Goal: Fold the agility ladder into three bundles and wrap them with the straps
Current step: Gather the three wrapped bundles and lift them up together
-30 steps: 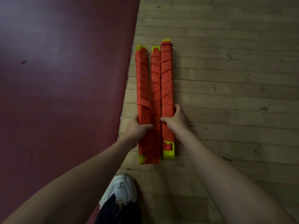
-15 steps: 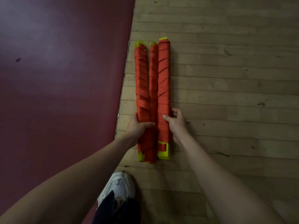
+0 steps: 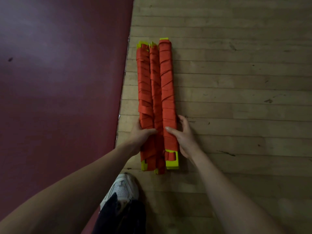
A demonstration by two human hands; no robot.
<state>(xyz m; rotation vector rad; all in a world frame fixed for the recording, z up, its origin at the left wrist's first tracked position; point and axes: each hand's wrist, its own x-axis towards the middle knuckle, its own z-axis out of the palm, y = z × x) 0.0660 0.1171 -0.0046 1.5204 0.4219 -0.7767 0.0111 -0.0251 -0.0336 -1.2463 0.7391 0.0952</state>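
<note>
At far left we see a maroon mat [image 3: 59,81] edging the wooden floor [image 3: 236,81], a white shoe [image 3: 121,188] at its border. The left hand [image 3: 140,134] grips the left bundle [image 3: 143,85], thumb reaching over to the middle bundle [image 3: 155,85]. All three orange-wrapped bundles lie side by side, touching, just beside the mat, yellow ends showing. The right hand [image 3: 184,137] clasps the right bundle [image 3: 167,81], thumb on top, fingers curled round its outer side
</note>
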